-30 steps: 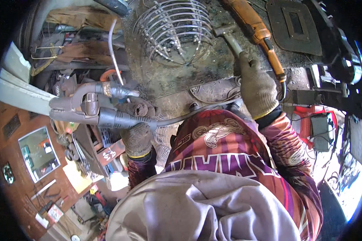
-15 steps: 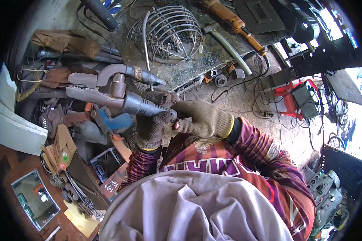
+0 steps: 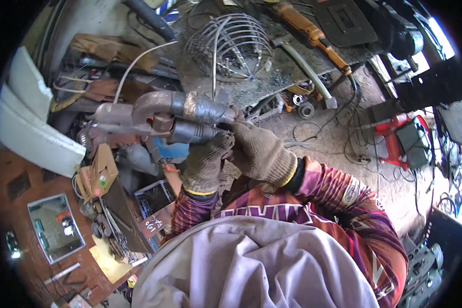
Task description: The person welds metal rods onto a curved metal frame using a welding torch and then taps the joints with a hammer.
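Note:
A welding electrode holder, with dark grips and a taped upper lever, lies crosswise in front of me, its jaws toward the left. My left hand, in a knit glove, is closed at the rear end of the lower ribbed grip. Beside it, my gloved right hand is closed, its fingers curled at the rear end of the taped lever. The fingers of both hands meet and partly hide one another. From near the jaws rises a thin curved rod; where it is fixed cannot be made out.
A domed wire frame sits on the dark workbench, beside a hammer and an orange angle grinder. A red plastic stool stands at right. Cables lie on the floor. Pale curved panels stand at left.
The holder has turned, and its grips show closer together at the hands. A curved rod now shows near its jaws. My view has shifted, moving the surroundings rightward.

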Demonstrator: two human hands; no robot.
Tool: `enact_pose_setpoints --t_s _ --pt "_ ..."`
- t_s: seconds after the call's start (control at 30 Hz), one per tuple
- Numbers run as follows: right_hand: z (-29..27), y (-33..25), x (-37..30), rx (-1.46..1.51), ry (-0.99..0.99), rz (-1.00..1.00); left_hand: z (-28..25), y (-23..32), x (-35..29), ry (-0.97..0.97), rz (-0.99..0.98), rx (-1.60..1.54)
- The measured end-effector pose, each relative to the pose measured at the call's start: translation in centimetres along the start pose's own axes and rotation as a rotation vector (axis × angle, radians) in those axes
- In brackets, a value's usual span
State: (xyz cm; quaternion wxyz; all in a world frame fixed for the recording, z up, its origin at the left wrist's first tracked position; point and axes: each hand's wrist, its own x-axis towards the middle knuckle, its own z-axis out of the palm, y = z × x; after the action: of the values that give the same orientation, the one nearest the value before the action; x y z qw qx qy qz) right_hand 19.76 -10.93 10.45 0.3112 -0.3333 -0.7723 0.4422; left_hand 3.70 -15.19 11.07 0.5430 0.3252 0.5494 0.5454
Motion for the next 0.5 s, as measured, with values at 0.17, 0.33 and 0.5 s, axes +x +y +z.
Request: enact_pose_setpoints --t_s 0.17,0.33,0.5 --pt "-2.0 0.1 -0.2 -0.105 -0.154 -0.082 1.7 1.4 -0.2 0.044 0.046 -0.080" --pt "-9.2 -1.5 -0.8 -0.325 0.022 0.066 -1.3 -1.7 -1.4 -0.027 0.148 -0.009" --pt "-12.8 -2.0 4.0 -0.786 0.321 -0.457 -1.4 -1.4 -2.2 -0.148 0.164 0.149"
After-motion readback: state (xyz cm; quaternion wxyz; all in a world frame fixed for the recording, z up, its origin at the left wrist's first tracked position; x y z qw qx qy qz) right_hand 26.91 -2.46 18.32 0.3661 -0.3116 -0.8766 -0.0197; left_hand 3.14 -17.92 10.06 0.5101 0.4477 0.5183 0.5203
